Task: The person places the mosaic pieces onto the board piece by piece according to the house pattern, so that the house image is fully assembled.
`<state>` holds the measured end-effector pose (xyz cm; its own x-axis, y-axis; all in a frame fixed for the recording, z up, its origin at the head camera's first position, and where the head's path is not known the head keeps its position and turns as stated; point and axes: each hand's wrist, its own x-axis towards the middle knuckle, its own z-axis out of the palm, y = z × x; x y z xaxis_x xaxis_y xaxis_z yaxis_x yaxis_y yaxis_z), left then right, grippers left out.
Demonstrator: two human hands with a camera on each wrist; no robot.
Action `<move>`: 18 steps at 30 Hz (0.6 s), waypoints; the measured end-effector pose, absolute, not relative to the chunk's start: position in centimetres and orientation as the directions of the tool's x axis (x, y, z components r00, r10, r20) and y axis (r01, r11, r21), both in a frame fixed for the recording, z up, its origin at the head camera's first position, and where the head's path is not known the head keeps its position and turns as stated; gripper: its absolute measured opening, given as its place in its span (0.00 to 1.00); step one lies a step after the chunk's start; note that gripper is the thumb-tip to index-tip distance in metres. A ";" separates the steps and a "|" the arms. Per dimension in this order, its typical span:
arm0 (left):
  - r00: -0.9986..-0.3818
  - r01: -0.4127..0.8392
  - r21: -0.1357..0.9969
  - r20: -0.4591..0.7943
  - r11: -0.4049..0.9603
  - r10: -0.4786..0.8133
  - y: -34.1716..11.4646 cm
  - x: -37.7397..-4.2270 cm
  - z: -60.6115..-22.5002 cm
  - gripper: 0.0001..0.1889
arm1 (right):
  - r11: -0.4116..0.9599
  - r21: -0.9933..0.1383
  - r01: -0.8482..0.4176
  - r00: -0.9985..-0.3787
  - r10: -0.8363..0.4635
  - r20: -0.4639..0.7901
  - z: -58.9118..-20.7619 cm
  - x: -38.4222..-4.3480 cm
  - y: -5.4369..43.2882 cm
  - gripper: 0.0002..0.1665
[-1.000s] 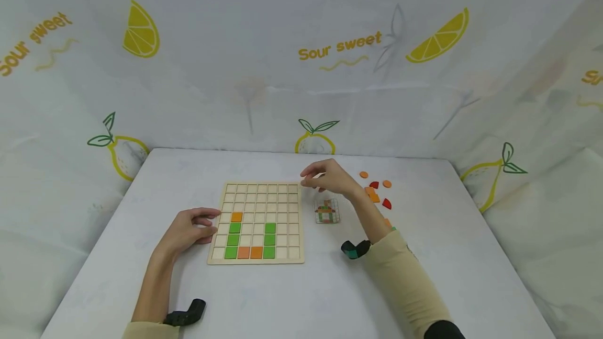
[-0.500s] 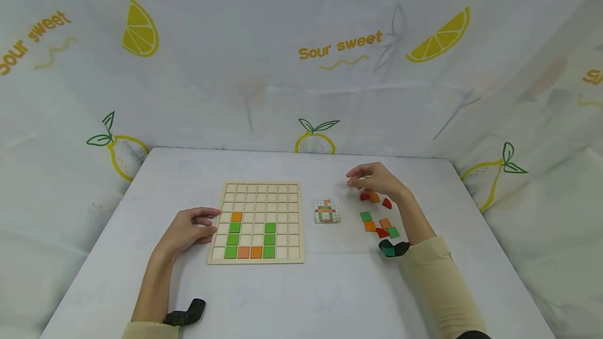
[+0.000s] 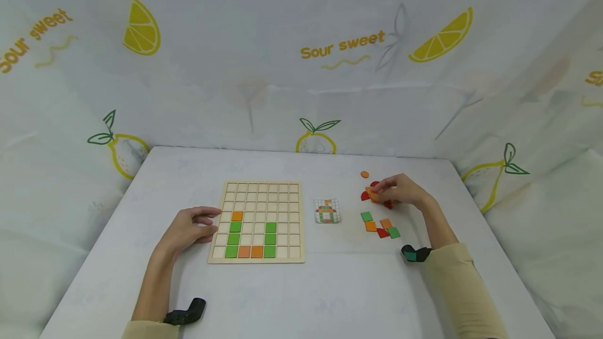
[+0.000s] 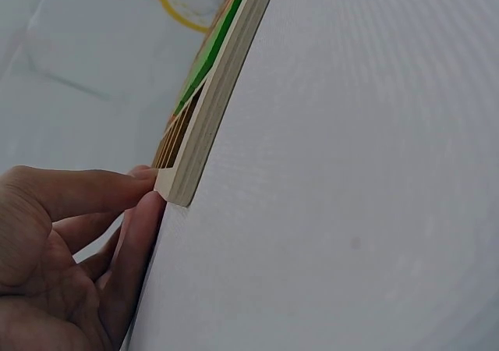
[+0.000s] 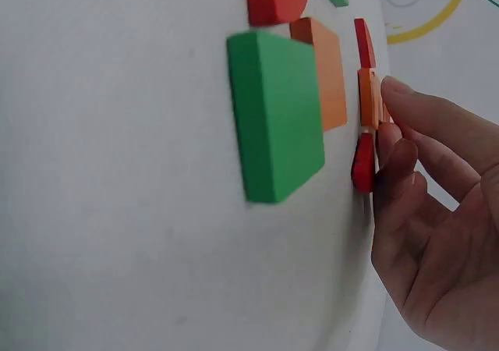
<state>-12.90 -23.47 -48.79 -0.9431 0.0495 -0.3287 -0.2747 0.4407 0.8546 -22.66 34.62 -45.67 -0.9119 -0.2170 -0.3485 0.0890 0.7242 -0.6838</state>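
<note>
Left hand [image 3: 190, 230]: fingers loose, tips touching board [image 3: 254, 228] at its left edge. Right hand [image 3: 402, 191]: fingertips narrowly spaced at orange tile [image 3: 373, 196], beside red pieces [image 3: 365, 196]; cannot tell whether pinched.

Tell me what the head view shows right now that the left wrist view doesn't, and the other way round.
Only the head view: the right hand among loose red, orange and green pieces, plus the small pattern card.

Only the left wrist view: the layered grain of the board's side face, close up.

Both: the left hand touching the wooden board, green tiles set in it, and the white tabletop.
</note>
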 end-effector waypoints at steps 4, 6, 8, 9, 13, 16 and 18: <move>-0.944 -0.272 0.857 -0.326 0.438 0.052 -23.5 -12.9 -48.8 0.26 | 0.749 -0.661 0.034 -0.912 -0.247 -0.327 -45.8 -22.6 35.1 0.22; -0.944 -0.271 0.856 -0.326 0.440 0.053 -23.5 -12.9 -48.8 0.26 | 0.753 -0.658 0.022 -0.909 -0.258 -0.326 -45.9 -22.7 35.2 0.22; -0.943 -0.272 0.856 -0.328 0.439 0.055 -23.5 -12.9 -48.9 0.26 | 0.755 -0.655 0.018 -0.907 -0.263 -0.328 -45.9 -22.7 35.3 0.22; -0.943 -0.274 0.856 -0.329 0.439 0.054 -23.5 -12.9 -48.9 0.26 | 0.757 -0.653 0.016 -0.907 -0.265 -0.329 -46.0 -22.8 35.3 0.22; -0.942 -0.276 0.856 -0.331 0.438 0.053 -23.5 -12.9 -48.9 0.26 | 0.760 -0.650 0.015 -0.903 -0.269 -0.335 -46.0 -22.9 35.3 0.21; -0.941 -0.279 0.854 -0.334 0.440 0.050 -23.5 -12.9 -48.9 0.26 | 0.761 -0.649 0.008 -0.900 -0.277 -0.336 -45.9 -22.8 35.3 0.20; -0.941 -0.278 0.853 -0.333 0.441 0.051 -23.6 -12.9 -48.9 0.26 | 0.760 -0.650 0.005 -0.899 -0.281 -0.336 -45.9 -22.8 35.2 0.20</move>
